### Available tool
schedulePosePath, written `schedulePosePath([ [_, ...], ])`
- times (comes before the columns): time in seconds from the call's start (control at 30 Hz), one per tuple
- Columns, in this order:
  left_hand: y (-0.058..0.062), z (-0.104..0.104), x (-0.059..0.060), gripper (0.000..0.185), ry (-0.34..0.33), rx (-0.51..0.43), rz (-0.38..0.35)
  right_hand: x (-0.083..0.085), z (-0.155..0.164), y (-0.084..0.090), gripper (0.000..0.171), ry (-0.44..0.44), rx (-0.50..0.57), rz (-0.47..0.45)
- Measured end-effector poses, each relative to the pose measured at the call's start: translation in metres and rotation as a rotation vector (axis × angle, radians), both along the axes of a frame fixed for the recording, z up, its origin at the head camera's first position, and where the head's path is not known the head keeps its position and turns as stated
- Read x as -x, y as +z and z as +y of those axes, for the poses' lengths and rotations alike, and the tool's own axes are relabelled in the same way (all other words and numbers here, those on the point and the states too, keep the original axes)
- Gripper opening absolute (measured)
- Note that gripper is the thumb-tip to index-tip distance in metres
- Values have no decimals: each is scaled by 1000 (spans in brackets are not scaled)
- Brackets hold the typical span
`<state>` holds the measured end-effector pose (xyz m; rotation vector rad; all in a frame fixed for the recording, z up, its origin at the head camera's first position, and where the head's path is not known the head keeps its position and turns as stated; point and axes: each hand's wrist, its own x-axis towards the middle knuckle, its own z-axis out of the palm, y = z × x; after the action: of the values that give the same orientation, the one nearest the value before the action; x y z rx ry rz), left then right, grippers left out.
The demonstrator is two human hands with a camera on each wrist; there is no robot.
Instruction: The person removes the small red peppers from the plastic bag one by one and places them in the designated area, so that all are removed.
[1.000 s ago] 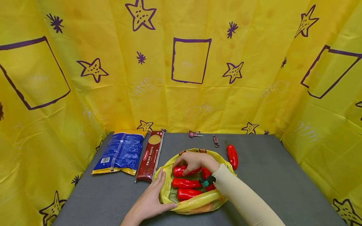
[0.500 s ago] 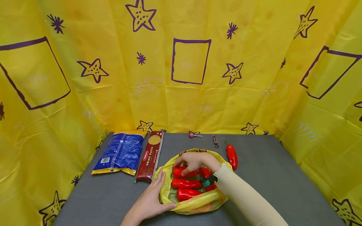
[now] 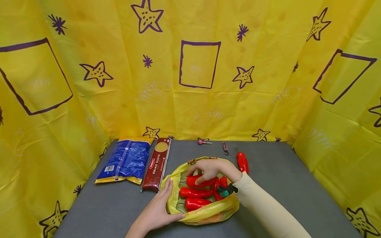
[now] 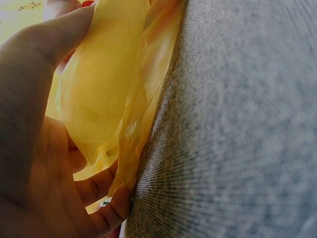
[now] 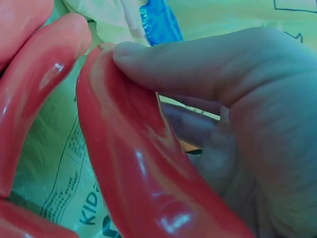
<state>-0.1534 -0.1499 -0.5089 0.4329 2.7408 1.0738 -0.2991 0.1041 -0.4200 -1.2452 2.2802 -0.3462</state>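
Observation:
A yellow plastic bag stands with its mouth spread wide, several red peppers lying inside. My left hand holds the bag's left side, thumb at the near rim and fingers along the far left; the left wrist view shows some of those fingers bent against the yellow film. Inside the bag, my right hand grips the farthest red pepper. Up close in the right wrist view, the thumb presses on one end of that pepper, while the fingers behind it are partly hidden.
Another red pepper lies outside the bag, partly behind the right sleeve. A lollipop and a wrapped candy are at the back. To the left lie a spaghetti packet and a blue packet. Yellow curtains enclose the grey table.
My right hand has shifted slightly right with the far pepper, and its sleeve now covers the lower end of the outside pepper. My left hand stays at the bag.

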Motion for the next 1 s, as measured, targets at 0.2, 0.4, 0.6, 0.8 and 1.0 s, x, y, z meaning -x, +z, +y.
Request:
schedulePosePath([
  [0.2,-1,-1,0,131,15,4,-16,-5,14,8,47,-21,33,-9],
  [0.4,-2,0,0,131,27,-1,-32,-5,33,15,48,-44,143,-50],
  [0.6,-3,1,0,131,31,3,-28,-4,55,16,47,-123,293,-119],
  [0.8,-2,1,1,132,26,0,-18,-5,78,15,48,-167,410,-101],
  [1.0,-1,1,0,132,16,-2,-2,-6,101,14,52,-198,466,-115],
])
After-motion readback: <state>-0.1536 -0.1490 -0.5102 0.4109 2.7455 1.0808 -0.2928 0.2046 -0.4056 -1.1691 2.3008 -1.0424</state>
